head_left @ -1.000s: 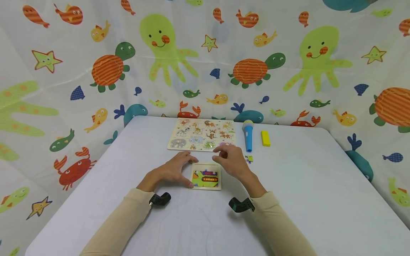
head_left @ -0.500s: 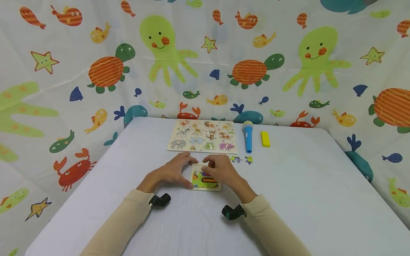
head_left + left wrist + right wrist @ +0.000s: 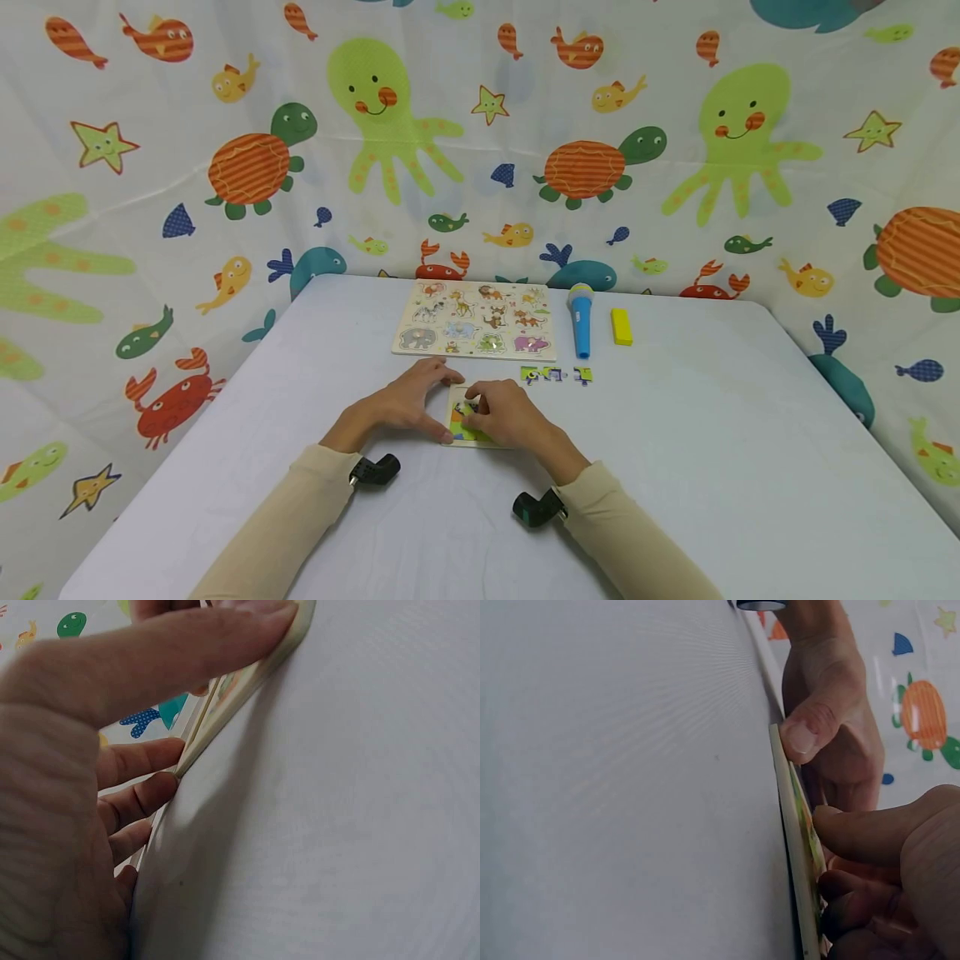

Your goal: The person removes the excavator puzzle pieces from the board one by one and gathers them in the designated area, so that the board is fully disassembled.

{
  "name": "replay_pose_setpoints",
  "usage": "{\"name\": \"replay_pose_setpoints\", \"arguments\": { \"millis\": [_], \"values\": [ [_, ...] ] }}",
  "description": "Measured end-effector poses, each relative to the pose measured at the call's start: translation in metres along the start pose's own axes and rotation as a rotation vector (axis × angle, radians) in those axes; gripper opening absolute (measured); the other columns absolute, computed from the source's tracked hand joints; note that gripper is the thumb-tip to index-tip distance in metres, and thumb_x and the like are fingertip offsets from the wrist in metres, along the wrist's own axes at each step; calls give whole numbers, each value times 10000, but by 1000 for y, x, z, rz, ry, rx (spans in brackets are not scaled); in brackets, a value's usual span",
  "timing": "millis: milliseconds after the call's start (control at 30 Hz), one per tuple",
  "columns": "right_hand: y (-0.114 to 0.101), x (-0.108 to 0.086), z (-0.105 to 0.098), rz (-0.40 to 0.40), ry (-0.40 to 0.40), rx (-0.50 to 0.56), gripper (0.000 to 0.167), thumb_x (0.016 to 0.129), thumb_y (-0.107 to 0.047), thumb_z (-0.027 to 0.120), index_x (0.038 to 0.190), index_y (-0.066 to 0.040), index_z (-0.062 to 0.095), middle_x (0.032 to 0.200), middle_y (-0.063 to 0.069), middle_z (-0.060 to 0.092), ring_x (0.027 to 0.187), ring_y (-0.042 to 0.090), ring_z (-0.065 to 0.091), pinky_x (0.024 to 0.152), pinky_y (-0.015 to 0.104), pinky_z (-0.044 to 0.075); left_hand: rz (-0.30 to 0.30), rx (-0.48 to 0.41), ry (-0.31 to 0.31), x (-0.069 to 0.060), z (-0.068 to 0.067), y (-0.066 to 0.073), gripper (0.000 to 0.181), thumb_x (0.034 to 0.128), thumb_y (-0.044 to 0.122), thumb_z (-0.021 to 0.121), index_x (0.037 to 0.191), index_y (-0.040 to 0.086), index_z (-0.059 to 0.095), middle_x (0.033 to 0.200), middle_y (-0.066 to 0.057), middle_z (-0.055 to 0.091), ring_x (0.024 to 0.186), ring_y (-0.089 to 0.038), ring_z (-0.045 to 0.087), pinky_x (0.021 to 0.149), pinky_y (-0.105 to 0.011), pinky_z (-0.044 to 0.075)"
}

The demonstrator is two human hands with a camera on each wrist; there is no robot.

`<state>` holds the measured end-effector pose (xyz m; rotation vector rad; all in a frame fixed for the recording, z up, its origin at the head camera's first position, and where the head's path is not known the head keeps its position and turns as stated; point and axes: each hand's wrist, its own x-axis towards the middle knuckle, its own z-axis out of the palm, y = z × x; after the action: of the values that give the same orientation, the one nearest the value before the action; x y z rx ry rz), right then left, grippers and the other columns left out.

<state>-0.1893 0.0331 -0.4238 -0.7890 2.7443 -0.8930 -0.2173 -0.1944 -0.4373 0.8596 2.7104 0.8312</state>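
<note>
A small wooden jigsaw board with a colourful picture lies on the white table. My left hand grips its left side, thumb at the near corner and fingers along the far edge; the left wrist view shows the thumb on the rim. Over the board is my right hand, thumb and index finger curled about a jigsaw piece at the left of the picture. In the right wrist view the right thumb touches the picture surface. The right hand hides most of the board.
Loose jigsaw pieces lie in a row beyond the right hand. Behind them rests a larger animal puzzle board, with a blue toy microphone and a yellow block to its right. A sea-animal curtain hangs at the back.
My right hand has moved left and nearer, from beside the loose pieces onto the small board, uncovering the row of pieces. The left hand has stayed in place.
</note>
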Motion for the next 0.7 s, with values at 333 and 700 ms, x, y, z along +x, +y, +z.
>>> {"name": "replay_pose_setpoints", "arguments": {
  "millis": [333, 700],
  "values": [
    [0, 1, 3, 2, 25, -9, 273, 897, -240, 776, 1104, -76, 707, 731, -40, 590, 657, 105, 517, 595, 246, 397, -2, 2, 2, -1, -1, 0, 893, 636, 563, 887, 1387, 218, 547, 1329, -8, 498, 1524, -321, 202, 1217, -587, 199],
    [-2, 0, 7, 38, 42, -20, 294, 897, -254, 779, 1120, -89, 683, 738, -45, 583, 683, 127, 519, 667, 293, 402, -18, 4, 6, -2, -2, 2, 900, 625, 561, 893, 1384, 219, 549, 1348, -14, 497, 1529, -325, 194, 1217, -588, 198]
  ]
}}
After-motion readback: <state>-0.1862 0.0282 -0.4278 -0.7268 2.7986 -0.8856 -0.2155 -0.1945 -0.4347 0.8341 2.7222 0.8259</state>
